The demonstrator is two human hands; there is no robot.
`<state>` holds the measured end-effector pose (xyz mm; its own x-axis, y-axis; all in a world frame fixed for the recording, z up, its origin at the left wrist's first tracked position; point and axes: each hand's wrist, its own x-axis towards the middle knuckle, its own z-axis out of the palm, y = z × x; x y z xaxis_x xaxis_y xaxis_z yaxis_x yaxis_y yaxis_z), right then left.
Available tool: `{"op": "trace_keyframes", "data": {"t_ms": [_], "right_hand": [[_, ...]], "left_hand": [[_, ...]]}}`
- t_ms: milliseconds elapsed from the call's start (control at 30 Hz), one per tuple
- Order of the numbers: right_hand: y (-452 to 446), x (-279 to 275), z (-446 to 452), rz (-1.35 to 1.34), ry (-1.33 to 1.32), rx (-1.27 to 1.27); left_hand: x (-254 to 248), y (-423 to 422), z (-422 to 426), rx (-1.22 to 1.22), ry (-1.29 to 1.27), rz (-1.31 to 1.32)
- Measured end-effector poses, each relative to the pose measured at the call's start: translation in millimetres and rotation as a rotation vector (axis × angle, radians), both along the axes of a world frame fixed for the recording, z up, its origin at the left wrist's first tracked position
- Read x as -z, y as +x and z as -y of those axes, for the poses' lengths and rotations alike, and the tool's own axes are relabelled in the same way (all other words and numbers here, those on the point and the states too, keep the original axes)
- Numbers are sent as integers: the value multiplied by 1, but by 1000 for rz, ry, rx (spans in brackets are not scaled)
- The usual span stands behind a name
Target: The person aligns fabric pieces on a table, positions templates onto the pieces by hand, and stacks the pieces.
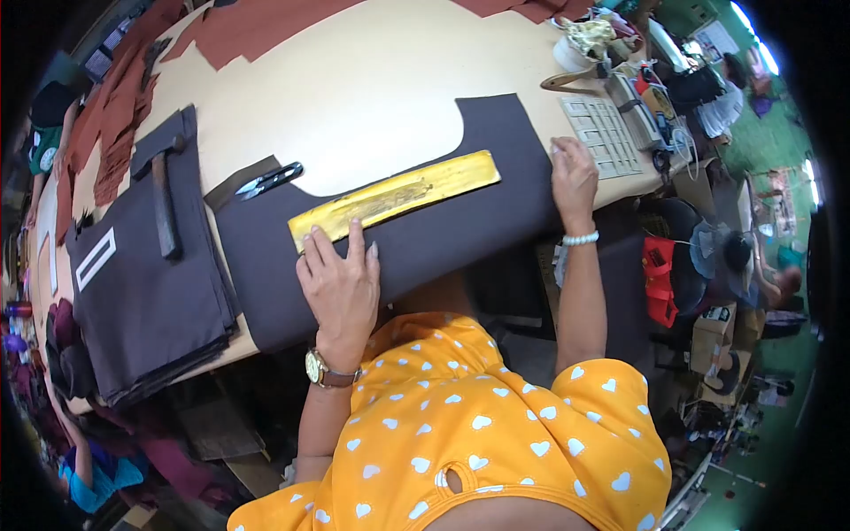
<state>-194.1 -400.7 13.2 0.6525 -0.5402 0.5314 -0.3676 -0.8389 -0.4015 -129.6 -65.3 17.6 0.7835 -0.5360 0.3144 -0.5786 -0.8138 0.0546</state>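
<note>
A dark fabric piece (pixel 416 252) with a curved cut-out lies on the pale table in front of me, its near side hanging over the edge. Across it rests a long yellow bar (pixel 398 196) with a worn, scuffed middle. My left hand (pixel 341 283) lies with fingers spread, fingertips on the bar's left end and the palm over the fabric. At the fabric's right edge, my right hand (pixel 575 177) is closed with its fingers curled against the cloth; the exact grip is partly hidden. Thread snips (pixel 270 180) lie at the fabric's upper left corner.
To the left, a stack of dark fabric (pixel 146 301) carries a hammer (pixel 165 203) and a white rectangular frame (pixel 96 260). Rust-coloured cloth (pixel 257 31) covers the far side. A slotted pale template (pixel 602 135) lies at right. Other people work around the room.
</note>
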Motion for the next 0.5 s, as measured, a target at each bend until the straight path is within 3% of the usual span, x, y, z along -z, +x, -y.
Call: {"op": "trace_keyframes", "data": {"t_ms": [233,433,500], "right_hand": [[-31,-3,117,-159,-171,472],[-49,-20,128,-183,-41,480],[-35,-4,161,-126,-61,334]], "left_hand": [[-4,-2,0,3,11,-25],[-7,-1,0,11,27,-32],[-6,-1,0,16,35,-23]]}}
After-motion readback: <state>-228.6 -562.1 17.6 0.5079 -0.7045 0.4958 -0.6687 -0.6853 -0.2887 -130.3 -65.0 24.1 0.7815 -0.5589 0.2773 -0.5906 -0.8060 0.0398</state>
